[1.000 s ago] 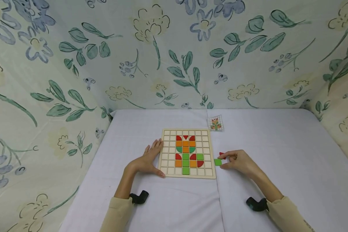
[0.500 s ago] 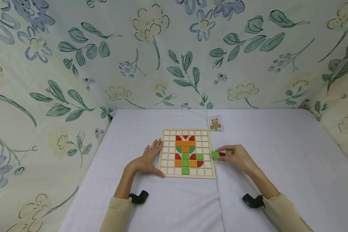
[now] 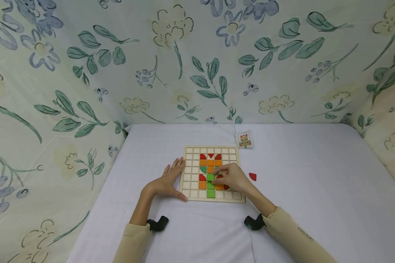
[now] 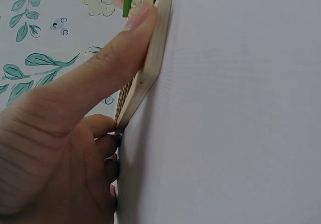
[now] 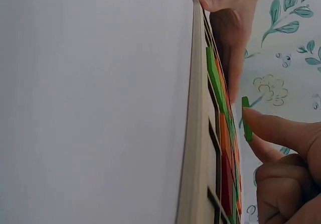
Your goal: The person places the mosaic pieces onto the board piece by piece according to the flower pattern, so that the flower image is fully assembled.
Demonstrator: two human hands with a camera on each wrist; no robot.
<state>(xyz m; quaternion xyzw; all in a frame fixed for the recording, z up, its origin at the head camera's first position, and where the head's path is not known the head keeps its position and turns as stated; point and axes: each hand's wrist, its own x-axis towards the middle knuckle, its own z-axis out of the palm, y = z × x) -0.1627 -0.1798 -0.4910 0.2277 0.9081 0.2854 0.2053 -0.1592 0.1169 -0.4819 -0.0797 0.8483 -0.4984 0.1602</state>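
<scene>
A wooden grid board (image 3: 232, 150) lies on the white cloth, with red, orange and green tiles forming a tulip in its squares. My left hand (image 3: 166, 182) rests along its left edge, fingers spread, thumb (image 4: 135, 30) on the near corner's frame. Over the middle of the board, my right hand (image 3: 233, 179) pinches a green square tile (image 3: 210, 177) between thumb and fingertips. The right wrist view has this tile (image 5: 247, 119) raised above the board's surface. That hand hides some tiles on the right of the pattern.
A loose red quarter-round tile (image 3: 253, 176) lies to the right of the board. A small card (image 3: 245, 140) with a printed tulip pattern sits behind the board's far right corner. Floral cloth (image 3: 217, 73) hangs at the back and sides of the table.
My right hand has carried the green tile left from beside the board to over its middle. The red tile it touched lies alone on the cloth. The left hand has stayed put.
</scene>
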